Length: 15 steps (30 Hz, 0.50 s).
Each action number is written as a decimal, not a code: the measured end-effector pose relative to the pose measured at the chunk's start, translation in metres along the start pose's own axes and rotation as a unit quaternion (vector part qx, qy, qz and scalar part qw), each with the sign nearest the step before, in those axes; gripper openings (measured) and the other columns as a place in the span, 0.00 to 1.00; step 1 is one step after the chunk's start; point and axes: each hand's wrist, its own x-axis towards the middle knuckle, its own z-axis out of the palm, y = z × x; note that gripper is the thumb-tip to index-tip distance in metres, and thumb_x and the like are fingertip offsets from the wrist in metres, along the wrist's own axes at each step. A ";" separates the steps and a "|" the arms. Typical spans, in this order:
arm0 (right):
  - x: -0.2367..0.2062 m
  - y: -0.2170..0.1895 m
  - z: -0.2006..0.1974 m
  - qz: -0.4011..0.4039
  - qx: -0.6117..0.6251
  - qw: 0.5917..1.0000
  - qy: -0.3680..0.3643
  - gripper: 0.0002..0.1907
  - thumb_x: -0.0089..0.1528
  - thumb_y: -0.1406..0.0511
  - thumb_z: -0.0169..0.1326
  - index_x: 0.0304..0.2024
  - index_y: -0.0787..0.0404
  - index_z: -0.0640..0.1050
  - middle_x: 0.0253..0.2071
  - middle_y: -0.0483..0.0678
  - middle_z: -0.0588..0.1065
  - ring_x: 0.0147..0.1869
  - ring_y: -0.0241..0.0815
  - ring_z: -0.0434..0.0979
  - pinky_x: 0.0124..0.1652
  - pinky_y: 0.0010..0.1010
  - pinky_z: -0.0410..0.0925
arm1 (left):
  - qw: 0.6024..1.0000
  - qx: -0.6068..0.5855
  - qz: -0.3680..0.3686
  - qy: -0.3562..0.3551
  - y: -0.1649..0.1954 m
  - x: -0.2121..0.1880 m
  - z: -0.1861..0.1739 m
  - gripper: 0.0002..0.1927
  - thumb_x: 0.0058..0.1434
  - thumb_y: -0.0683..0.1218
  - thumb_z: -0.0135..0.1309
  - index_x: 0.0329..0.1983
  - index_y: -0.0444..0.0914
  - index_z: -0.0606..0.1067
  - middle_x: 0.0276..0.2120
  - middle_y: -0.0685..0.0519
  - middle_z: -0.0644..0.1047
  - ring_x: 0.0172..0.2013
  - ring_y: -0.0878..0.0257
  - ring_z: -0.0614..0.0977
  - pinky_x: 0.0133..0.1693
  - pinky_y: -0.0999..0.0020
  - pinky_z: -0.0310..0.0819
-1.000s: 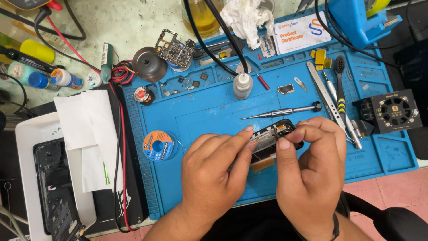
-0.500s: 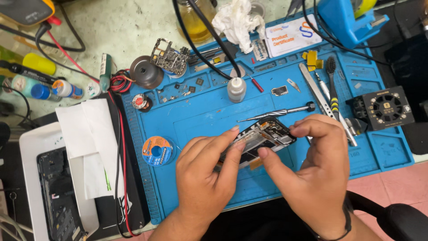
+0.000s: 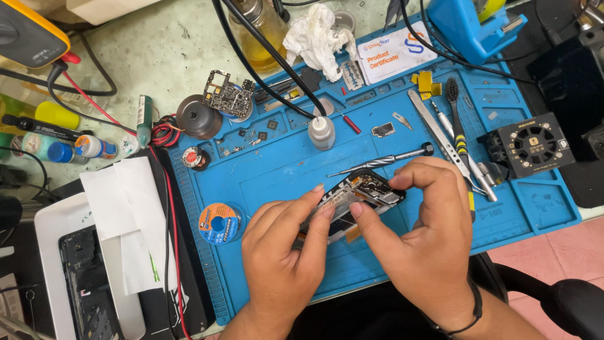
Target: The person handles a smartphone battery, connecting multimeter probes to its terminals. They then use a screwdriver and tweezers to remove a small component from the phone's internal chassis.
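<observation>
- Head view: both hands, left (image 3: 277, 264) and right (image 3: 428, 245), pinch one opened phone (image 3: 358, 195).
- One ridged blue mat (image 3: 283, 170) below.
- One slim metal screwdriver (image 3: 384, 160), one round solder spool (image 3: 219, 223).

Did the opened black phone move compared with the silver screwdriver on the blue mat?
Yes. The opened black phone is tilted up, its top end closer to the silver screwdriver than before.

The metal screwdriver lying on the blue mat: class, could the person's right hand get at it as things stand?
Probably yes. The screwdriver lies bare on the blue mat just beyond the right hand, nothing covering it, though that hand now grips the opened phone.
</observation>
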 end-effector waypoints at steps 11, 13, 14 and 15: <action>0.013 0.001 -0.015 0.026 -0.012 0.997 -0.069 0.23 0.50 0.68 0.72 0.38 0.65 0.70 0.37 0.50 0.71 0.41 0.46 0.72 0.41 0.33 0.67 | 1.000 0.019 0.017 -0.003 0.002 0.001 0.000 0.12 0.59 0.38 0.65 0.47 0.35 0.81 0.32 0.51 0.83 0.33 0.60 0.83 0.36 0.67 0.74; 0.015 0.003 -0.015 0.037 -0.011 0.996 -0.085 0.23 0.49 0.67 0.72 0.37 0.65 0.70 0.35 0.50 0.71 0.39 0.47 0.72 0.38 0.34 0.66 | 0.999 0.021 0.024 -0.004 0.002 0.001 0.000 0.12 0.58 0.38 0.65 0.47 0.35 0.81 0.33 0.50 0.83 0.33 0.59 0.83 0.37 0.67 0.75; 0.015 0.004 -0.016 0.042 -0.010 0.995 -0.093 0.23 0.49 0.67 0.72 0.36 0.65 0.70 0.34 0.51 0.72 0.38 0.47 0.72 0.37 0.35 0.66 | 0.999 0.022 0.027 -0.004 0.002 0.002 0.000 0.13 0.58 0.38 0.65 0.47 0.35 0.81 0.34 0.50 0.83 0.34 0.59 0.83 0.37 0.67 0.75; 0.016 0.004 -0.016 0.044 -0.012 0.994 -0.096 0.23 0.49 0.67 0.72 0.36 0.65 0.70 0.33 0.50 0.72 0.38 0.47 0.72 0.37 0.35 0.66 | 0.999 0.024 0.027 -0.005 0.002 0.001 0.000 0.13 0.58 0.38 0.65 0.46 0.35 0.81 0.34 0.50 0.83 0.34 0.59 0.83 0.37 0.67 0.75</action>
